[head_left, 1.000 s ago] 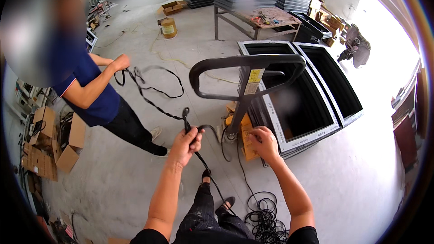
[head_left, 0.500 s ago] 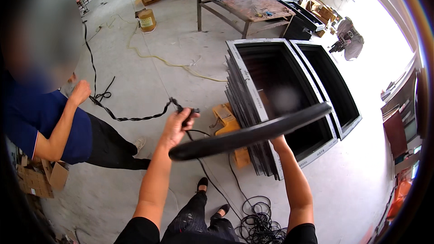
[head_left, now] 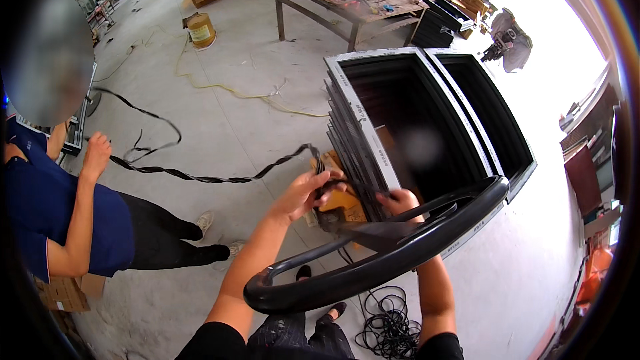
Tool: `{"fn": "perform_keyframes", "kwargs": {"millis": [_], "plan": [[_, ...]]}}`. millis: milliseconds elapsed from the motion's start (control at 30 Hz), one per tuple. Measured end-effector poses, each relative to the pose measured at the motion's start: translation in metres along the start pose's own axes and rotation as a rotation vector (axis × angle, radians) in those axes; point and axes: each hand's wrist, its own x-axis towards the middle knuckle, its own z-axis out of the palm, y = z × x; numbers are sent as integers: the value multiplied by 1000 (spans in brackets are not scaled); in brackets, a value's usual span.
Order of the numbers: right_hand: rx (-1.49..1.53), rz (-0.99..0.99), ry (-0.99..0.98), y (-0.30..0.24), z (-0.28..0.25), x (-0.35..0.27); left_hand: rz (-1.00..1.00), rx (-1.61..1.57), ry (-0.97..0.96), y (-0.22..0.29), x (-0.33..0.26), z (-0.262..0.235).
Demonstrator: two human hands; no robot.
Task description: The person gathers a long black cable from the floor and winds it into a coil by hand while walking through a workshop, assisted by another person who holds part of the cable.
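Observation:
My left hand (head_left: pixel 310 193) is closed around one end of a twisted black strap (head_left: pixel 220 178), left of the stacked frames. Past the large black loop handle (head_left: pixel 393 263), my right hand (head_left: pixel 400 203) has its fingers curled, pinching a dark stretch of the same strap that runs over from the left hand; blur softens this spot. The loop handle, with a centre spoke, looks like a pallet truck's and hides part of my right forearm. The strap sags leftward to a co-worker's raised hand (head_left: pixel 98 155), where it is held.
Two piles of black-and-grey rectangular frames (head_left: pixel 373 127) stand to the right, with a yellow base (head_left: pixel 343 203) beside them. Coiled black cable (head_left: pixel 390 323) lies near my feet. A yellow hose (head_left: pixel 233 90), a bucket (head_left: pixel 200 30) and a worktable (head_left: pixel 367 0) are farther off.
My left hand has moved right, bringing the strap end close to my right hand. The loop handle shows more of its ring and spoke. The co-worker's hand has shifted left and down.

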Motion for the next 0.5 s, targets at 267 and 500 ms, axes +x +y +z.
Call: {"fn": "perform_keyframes", "kwargs": {"millis": [267,500], "plan": [[-267,394,-117,0,-134,-222,-171,119,38,-92,-51,-4],[35,466,170,-14,-217,-326,-212,-77,166,-128,-78,40]]}}
